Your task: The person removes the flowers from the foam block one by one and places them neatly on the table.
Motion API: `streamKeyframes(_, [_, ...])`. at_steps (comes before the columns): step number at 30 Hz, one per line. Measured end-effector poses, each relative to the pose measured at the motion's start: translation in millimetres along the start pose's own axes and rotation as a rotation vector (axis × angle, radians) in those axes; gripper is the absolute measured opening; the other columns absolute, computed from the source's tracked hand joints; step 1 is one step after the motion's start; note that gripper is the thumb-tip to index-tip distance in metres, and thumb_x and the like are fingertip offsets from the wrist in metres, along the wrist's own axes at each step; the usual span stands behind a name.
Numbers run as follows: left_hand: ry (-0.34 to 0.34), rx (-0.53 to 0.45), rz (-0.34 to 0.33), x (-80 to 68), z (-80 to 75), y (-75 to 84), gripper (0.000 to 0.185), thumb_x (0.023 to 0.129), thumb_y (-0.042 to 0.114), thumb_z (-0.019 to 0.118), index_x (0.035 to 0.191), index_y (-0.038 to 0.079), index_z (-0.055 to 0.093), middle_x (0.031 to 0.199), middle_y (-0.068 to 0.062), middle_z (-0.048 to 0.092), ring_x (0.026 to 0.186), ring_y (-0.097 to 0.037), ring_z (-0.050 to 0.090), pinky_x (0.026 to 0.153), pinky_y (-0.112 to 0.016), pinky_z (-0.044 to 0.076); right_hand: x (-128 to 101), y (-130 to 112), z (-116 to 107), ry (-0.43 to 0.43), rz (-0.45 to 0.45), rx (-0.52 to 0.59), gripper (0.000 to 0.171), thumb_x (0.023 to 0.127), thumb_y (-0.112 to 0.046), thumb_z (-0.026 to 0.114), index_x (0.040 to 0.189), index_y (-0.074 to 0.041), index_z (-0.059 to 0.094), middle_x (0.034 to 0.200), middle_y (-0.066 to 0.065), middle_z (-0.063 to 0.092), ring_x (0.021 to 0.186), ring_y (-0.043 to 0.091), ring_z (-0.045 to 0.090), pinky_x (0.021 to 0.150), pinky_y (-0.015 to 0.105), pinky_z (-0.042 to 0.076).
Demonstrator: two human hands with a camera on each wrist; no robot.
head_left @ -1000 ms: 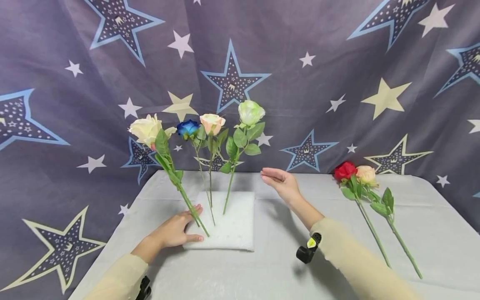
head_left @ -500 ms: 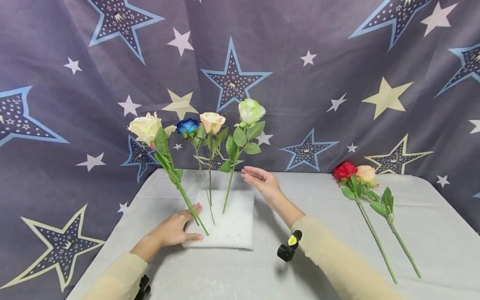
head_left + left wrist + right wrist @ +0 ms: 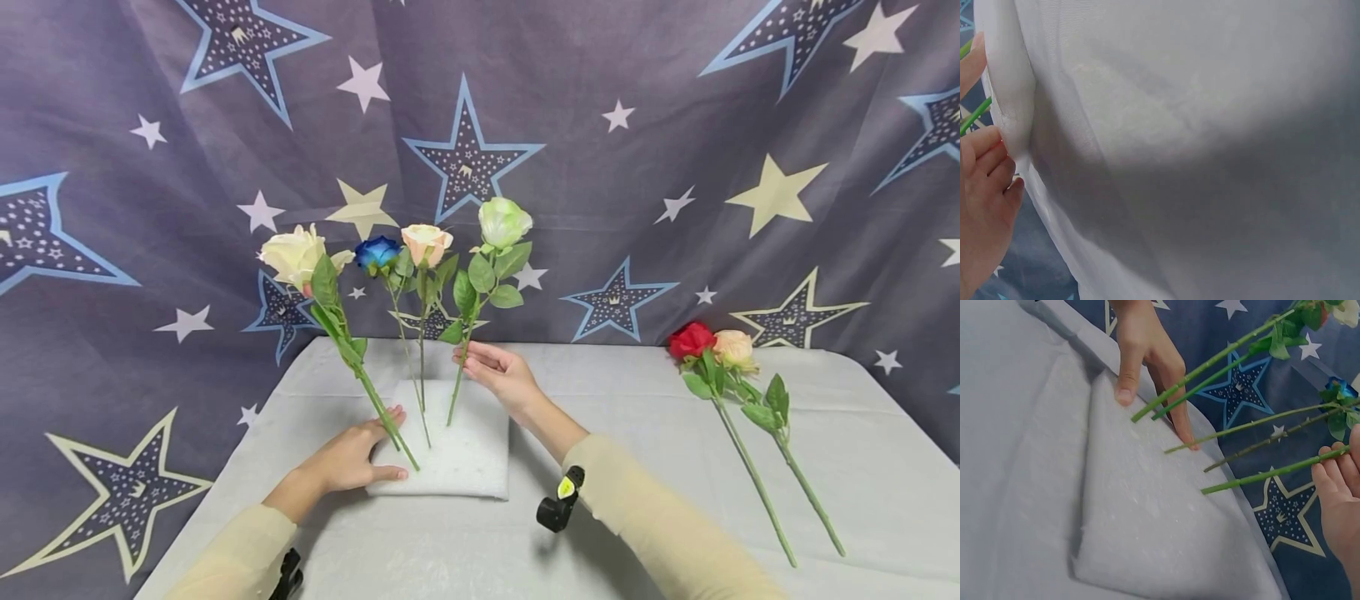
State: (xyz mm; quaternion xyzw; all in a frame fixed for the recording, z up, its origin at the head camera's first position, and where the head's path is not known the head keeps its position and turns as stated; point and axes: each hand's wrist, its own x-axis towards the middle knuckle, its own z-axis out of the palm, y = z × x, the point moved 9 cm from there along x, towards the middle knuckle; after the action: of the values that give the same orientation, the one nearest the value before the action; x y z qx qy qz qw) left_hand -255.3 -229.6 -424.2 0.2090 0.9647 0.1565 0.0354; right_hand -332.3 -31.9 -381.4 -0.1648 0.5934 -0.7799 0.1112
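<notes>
Green stem (image 3: 457, 385), pale green rose, upright

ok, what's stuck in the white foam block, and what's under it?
Four rose stems stand in the white foam block; the left hand rests on its near-left corner. The block sits on the grey tablecloth. What lies directly beneath is covered.
</notes>
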Motion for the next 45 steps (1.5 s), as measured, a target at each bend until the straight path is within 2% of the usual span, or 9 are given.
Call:
streamKeyframes(3, [0.006,0.008,0.01,0.1,-0.9,1.3,0.092,0.077,0.056,0.07,0.145,0.003,0.04,0.152,-0.017,0.038,0.138,-0.04,0.04,0.115,-0.054,0.034,-1.7,-1.3,3.6,-0.005,-0.004,-0.007,0.04,0.094,0.0,0.054,0.134,0.007,0.05,0.132,0.026,0.056,0.125,0.035,0.056,0.108,0.038,0.047])
streamKeyframes(7, [0.007,0.01,0.019,-0.2,-1.5,2.9,0.091,0.078,0.057,0.07,0.145,0.002,0.04,0.152,-0.018,0.039,0.138,-0.04,0.041,0.115,-0.054,0.034,-5.0,-3.8,6.1,0.008,-0.003,-0.039,0.036,0.094,-0.003,0.057,0.128,0.007,0.055,0.123,0.022,0.064,0.117,0.031,0.063,0.103,0.034,0.051])
streamKeyframes(11, [0.004,0.012,0.019,0.0,-1.8,3.5,0.092,0.078,0.057,0.069,0.145,0.001,0.04,0.152,-0.018,0.039,0.137,-0.041,0.041,0.114,-0.055,0.034,-9.6,-6.9,7.3,0.026,-0.009,-0.077,0.032,0.092,-0.001,0.06,0.121,0.01,0.059,0.113,0.023,0.068,0.097,0.017,0.072,0.096,0.032,0.055])
streamKeyframes(15, [0.004,0.013,0.016,0.1,-2.4,3.2,0.092,0.078,0.057,0.07,0.145,0.001,0.04,0.152,-0.019,0.039,0.137,-0.042,0.041,0.114,-0.056,0.034,-13.6,-10.2,9.1,0.042,-0.023,-0.098,0.029,0.089,0.003,0.061,0.116,0.014,0.06,0.109,0.026,0.068,0.081,0.005,0.072,0.093,0.032,0.057])
streamKeyframes(22, [-0.011,-0.004,0.006,-0.9,-0.4,2.7,0.093,0.078,0.057,0.069,0.145,0.0,0.039,0.152,-0.02,0.038,0.138,-0.041,0.039,0.116,-0.055,0.032,-18.3,-11.4,10.5,0.066,-0.031,-0.111,0.028,0.087,0.005,0.063,0.113,0.015,0.061,0.108,0.027,0.068,0.084,0.012,0.074,0.091,0.032,0.058])
streamKeyframes(29, [-0.007,-0.01,0.02,-1.6,-1.7,5.7,0.091,0.079,0.054,0.07,0.143,-0.003,0.04,0.151,-0.021,0.038,0.138,-0.042,0.04,0.115,-0.054,0.032,-21.4,-17.6,12.2,0.053,-0.098,-0.098,0.027,0.087,0.006,0.062,0.112,0.017,0.061,0.106,0.029,0.068,0.078,0.001,0.071,0.087,0.03,0.059])
streamKeyframes(37, [0.0,-0.007,0.037,-0.9,-2.2,7.2,0.092,0.079,0.055,0.069,0.144,-0.003,0.039,0.152,-0.022,0.037,0.138,-0.042,0.04,0.115,-0.055,0.032,-22.3,-22.1,10.8,0.086,-0.122,-0.102,0.024,0.087,0.003,0.064,0.109,0.013,0.065,0.105,0.028,0.068,0.081,0.004,0.072,0.087,0.031,0.06])
streamKeyframes(43, [0.004,-0.01,0.038,-1.2,-3.1,8.1,0.092,0.079,0.056,0.069,0.143,-0.003,0.04,0.152,-0.022,0.037,0.137,-0.042,0.04,0.115,-0.055,0.032,-23.9,-31.9,9.3,0.122,-0.1,-0.115,0.024,0.087,-0.003,0.067,0.108,0.009,0.068,0.102,0.019,0.073,0.082,0.006,0.073,0.087,0.03,0.06])
streamKeyframes(45, [0.008,-0.011,0.035,-1.4,-3.2,7.0,0.092,0.079,0.056,0.069,0.143,-0.003,0.04,0.151,-0.022,0.038,0.137,-0.043,0.04,0.115,-0.055,0.032,-23.9,-40.9,10.2,0.123,-0.114,-0.088,0.025,0.088,-0.003,0.066,0.11,0.01,0.067,0.101,0.017,0.074,0.083,0.008,0.073,0.088,0.031,0.059])
